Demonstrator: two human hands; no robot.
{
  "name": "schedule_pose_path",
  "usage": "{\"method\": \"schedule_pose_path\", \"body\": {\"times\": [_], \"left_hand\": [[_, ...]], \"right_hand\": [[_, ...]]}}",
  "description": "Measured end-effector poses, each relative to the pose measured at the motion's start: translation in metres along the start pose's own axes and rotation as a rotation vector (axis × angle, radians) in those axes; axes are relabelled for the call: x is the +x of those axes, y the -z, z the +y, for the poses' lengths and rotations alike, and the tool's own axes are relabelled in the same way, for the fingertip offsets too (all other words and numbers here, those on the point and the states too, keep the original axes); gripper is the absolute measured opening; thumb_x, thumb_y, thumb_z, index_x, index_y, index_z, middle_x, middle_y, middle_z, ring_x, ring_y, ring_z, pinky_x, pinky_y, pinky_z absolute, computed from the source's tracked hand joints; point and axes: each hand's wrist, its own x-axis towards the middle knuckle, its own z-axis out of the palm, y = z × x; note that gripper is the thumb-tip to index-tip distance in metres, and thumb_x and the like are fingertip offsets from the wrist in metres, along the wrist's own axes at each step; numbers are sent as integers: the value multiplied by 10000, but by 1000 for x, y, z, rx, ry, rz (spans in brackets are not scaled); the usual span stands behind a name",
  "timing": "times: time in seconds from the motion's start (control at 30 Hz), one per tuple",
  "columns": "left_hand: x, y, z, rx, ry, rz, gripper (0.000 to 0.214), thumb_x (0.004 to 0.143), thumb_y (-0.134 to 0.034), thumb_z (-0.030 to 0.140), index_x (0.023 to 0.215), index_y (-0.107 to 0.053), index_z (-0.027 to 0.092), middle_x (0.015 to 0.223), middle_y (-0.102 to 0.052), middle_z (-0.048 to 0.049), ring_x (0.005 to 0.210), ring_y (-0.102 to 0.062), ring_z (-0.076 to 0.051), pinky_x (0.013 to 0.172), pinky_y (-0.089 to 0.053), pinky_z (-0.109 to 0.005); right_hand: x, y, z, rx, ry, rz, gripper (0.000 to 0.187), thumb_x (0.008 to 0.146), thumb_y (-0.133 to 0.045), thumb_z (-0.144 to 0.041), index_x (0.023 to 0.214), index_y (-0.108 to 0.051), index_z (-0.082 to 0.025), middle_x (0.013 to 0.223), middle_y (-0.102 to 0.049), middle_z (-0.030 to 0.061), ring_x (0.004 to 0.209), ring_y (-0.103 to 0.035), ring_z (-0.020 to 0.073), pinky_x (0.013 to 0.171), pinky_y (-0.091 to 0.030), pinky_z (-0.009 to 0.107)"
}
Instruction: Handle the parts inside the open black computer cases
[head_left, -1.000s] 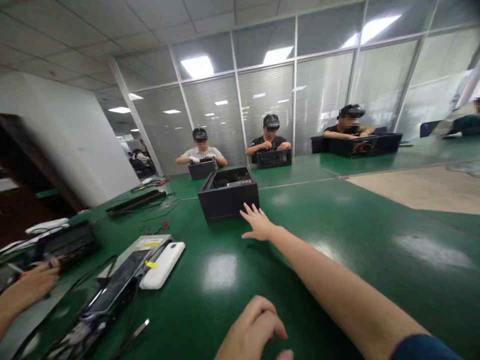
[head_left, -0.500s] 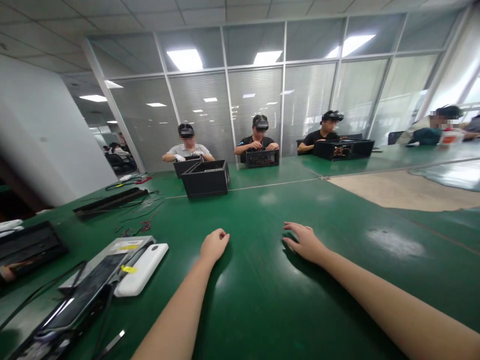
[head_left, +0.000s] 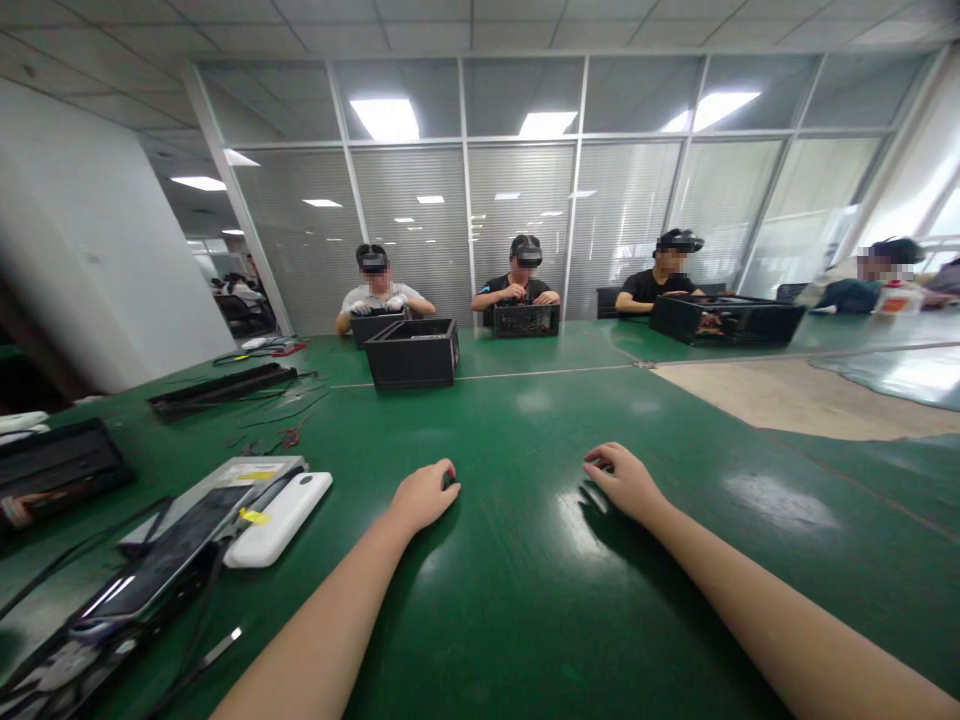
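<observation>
Both my arms stretch forward over the green table [head_left: 525, 620]. My left hand [head_left: 422, 495] rests on the tabletop with its fingers curled in, and nothing shows in it. My right hand [head_left: 624, 480] lies a little to the right, fingers loosely bent down onto the table, holding nothing. A black open-topped computer case [head_left: 413, 353] stands far ahead of both hands, out of reach. Nearest my left hand, to its left, lies a white flat device [head_left: 278, 520] beside a grey metal unit [head_left: 225, 480].
Black panels and loose cables [head_left: 221, 388] lie at the left. A dark component [head_left: 142, 590] sits at the near left edge. Across the table three people work on black cases [head_left: 526, 319]. A tan mat [head_left: 802, 385] covers the table's right part.
My right hand pulled back from the black case, which now stands farther away. My left hand moved forward onto the table. The view rose and steadied.
</observation>
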Motion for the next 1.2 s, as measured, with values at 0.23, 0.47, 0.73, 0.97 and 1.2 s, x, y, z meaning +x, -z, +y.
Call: {"method": "schedule_pose_path", "body": {"times": [0.23,0.47,0.73,0.97,1.2], "left_hand": [[2,2,0,-4,27,-20,231,825,-501,428,969,-566,260,799,-634,-2,702,-569,-161,541,-279,-240],[3,2,1,22,33,-29,247,833,-484,423,1005,-564,265,802,-635,-3,717,-579,-164,548,-293,-247],[2,4,5,31,38,-40,275,838,-482,418,1048,-578,269,826,-649,-11,743,-595,-172,554,-309,-249],[2,2,5,36,30,-21,273,832,-502,431,1041,-585,276,832,-658,-6,751,-598,-173,567,-323,-241],[3,0,3,30,33,-29,281,827,-507,446,1035,-582,272,822,-656,-5,735,-596,-169,559,-314,-239]], "right_hand": [[-2,0,-7,20,3,-39,183,795,-544,-315,840,-665,-186,904,-593,56,746,-601,158,719,-479,299],[-3,-4,-9,50,34,-111,173,787,-556,-310,819,-675,-189,906,-599,52,739,-595,148,719,-481,287],[-5,-1,-13,67,33,-142,177,800,-553,-326,819,-668,-192,910,-599,57,745,-592,159,728,-484,300],[-6,-1,-12,69,40,-150,184,800,-546,-330,816,-666,-190,901,-600,58,761,-591,170,737,-475,312],[-6,-6,-6,102,5,-132,321,781,-564,-295,1083,-579,-187,956,-625,51,742,-594,154,727,-482,309]]}}
